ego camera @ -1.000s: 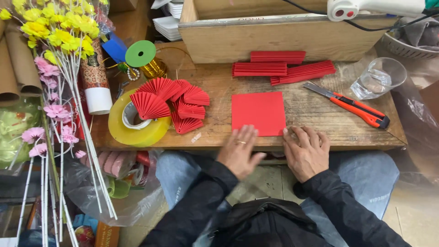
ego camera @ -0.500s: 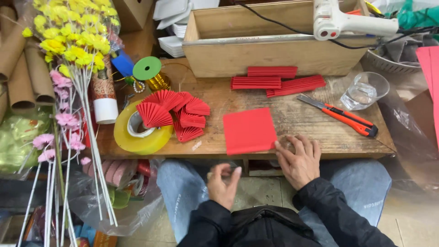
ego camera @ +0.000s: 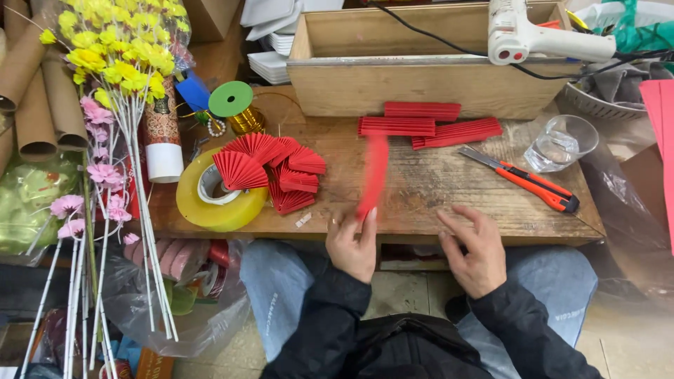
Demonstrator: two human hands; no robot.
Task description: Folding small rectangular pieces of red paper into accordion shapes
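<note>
Red paper sheet (ego camera: 373,175), blurred and seen nearly edge-on, stands over the wooden table (ego camera: 449,189), pinched at its lower end by the left hand (ego camera: 353,244). At three o'clock from that hand, the right hand (ego camera: 472,245) rests at the table's front edge, fingers loosely spread and holding nothing. Folded red fans (ego camera: 270,172) lie at ten o'clock, pleated red strips (ego camera: 421,126) at twelve, an orange utility knife (ego camera: 530,180) at two.
</note>
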